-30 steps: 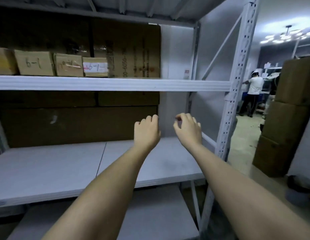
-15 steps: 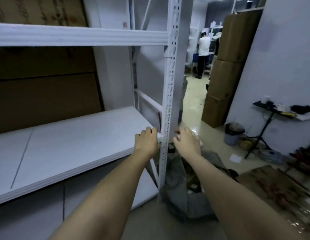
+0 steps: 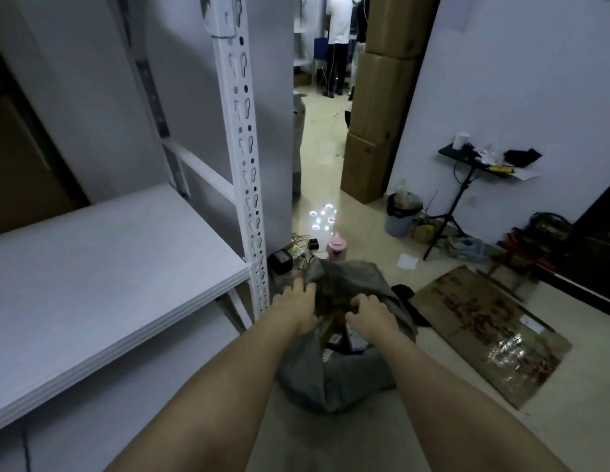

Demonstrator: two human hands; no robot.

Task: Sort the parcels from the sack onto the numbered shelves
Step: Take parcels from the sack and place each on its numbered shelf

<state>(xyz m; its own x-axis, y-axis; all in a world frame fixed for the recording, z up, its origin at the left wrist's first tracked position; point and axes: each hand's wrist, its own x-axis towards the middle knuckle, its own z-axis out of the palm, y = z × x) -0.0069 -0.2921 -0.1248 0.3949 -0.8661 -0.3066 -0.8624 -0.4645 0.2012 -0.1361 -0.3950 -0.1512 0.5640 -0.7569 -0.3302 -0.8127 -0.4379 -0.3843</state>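
Both hands at sack (image 3: 334,376) mouth, lower centre: left hand (image 3: 296,310) fingers extended, right hand (image 3: 368,316) curled, hold unclear. Parcels (image 3: 334,330) could spill if sack tips.

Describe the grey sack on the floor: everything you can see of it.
The grey sack is soft, crumpled cloth or woven plastic, slumped on the floor beside the white shelf post. Its mouth gapes upward, showing a jumble of small parcels, brownish and dark, too dim to count. The left hand rests on the mouth's left edge; the right hand, fingers curled, is at the right edge of the opening. The far rim stands up in folds.
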